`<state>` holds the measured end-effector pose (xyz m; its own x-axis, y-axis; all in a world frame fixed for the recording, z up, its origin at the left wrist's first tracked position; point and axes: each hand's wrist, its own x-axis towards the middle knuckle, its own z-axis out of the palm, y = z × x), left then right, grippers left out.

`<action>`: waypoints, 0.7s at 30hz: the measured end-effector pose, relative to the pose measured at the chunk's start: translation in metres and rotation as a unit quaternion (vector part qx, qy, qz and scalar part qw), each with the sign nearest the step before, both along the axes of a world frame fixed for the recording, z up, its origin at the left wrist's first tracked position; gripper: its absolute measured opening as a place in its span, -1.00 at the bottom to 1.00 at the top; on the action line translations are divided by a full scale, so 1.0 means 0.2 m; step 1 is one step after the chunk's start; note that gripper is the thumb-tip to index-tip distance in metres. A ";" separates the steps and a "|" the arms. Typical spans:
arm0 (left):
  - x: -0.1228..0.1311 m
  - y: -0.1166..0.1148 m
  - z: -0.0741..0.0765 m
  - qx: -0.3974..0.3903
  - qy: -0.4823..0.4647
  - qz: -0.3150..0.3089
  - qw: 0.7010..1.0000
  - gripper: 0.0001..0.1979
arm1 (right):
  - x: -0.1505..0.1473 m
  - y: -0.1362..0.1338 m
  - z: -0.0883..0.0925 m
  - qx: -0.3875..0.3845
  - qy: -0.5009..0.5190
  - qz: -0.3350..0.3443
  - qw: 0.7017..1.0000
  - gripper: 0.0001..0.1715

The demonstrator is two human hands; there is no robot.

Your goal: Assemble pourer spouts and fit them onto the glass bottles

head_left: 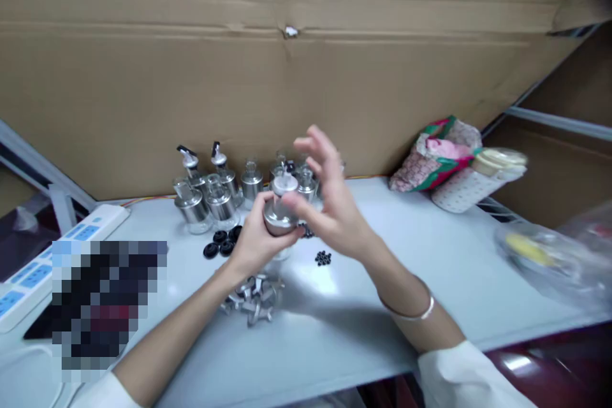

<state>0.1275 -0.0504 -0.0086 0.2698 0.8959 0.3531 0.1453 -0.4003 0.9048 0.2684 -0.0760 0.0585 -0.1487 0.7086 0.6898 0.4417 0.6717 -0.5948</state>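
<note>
My left hand (258, 233) is wrapped round a steel-sleeved glass bottle (281, 215) with a pale pourer cap on top, holding it above the table. Beside the cap, my right hand (329, 201) has its fingers spread apart; its thumb is close to the bottle, and I cannot tell whether it touches. Behind my hands stand several similar bottles (220, 205), two of them fitted with black-tipped pourers (218, 156). Black round stoppers (220, 237) lie left of my left hand. Small metal pieces (253, 299) are heaped nearer me, and tiny black rings (323, 258) sit below my right hand.
A cardboard wall (239, 95) closes off the back of the white table (373, 344). On the left are a power strip (90, 229) and a blurred-out dark object (105, 306). A patterned bag (411, 166), a dotted container (459, 188) and a clear plastic bag (540, 261) occupy the right.
</note>
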 end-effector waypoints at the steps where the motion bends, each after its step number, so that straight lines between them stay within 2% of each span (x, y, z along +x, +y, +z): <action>1: -0.01 0.00 0.01 0.001 0.005 0.005 1.000 -0.49 | 0.03 -0.01 0.03 -0.007 0.018 -0.037 0.999 -0.29; 2: -0.01 0.00 0.02 0.000 0.008 0.006 1.000 -0.47 | 0.05 -0.02 0.04 -0.020 0.035 -0.051 0.998 -0.33; 4: -0.01 0.00 0.03 -0.017 0.007 0.005 1.000 -0.47 | 0.07 -0.02 0.05 -0.069 0.062 -0.025 0.995 -0.45; 7: 0.00 -0.01 0.01 -0.037 -0.009 0.016 0.999 -0.47 | 0.04 0.01 0.00 -0.145 0.046 0.039 0.987 -0.65; 9: 0.02 -0.01 0.00 -0.036 -0.027 0.021 0.999 -0.44 | -0.02 0.03 -0.04 -0.149 0.034 0.050 0.987 -0.72; 13: 0.04 -0.04 -0.02 -0.035 -0.046 -0.010 0.998 -0.39 | -0.11 0.03 -0.09 -0.130 0.040 -0.030 0.990 -0.80; 16: 0.06 -0.05 -0.02 -0.049 -0.074 -0.025 0.996 -0.31 | -0.13 0.03 -0.12 -0.115 0.040 -0.067 0.990 -0.78; 19: 0.05 -0.06 0.01 -0.126 -0.101 -0.113 0.980 -0.42 | -0.10 0.03 -0.13 -0.113 0.050 -0.042 0.991 -0.80; 21: 0.03 -0.05 0.03 -0.178 -0.107 -0.196 0.958 -0.57 | -0.08 0.03 -0.13 -0.146 0.090 0.028 0.985 -0.79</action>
<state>0.1342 -0.0611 -0.0034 0.5659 0.8145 0.1279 -0.1565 -0.0462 0.9866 0.2520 -0.0701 0.0333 -0.0878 0.8744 0.4773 0.2788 0.4815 -0.8309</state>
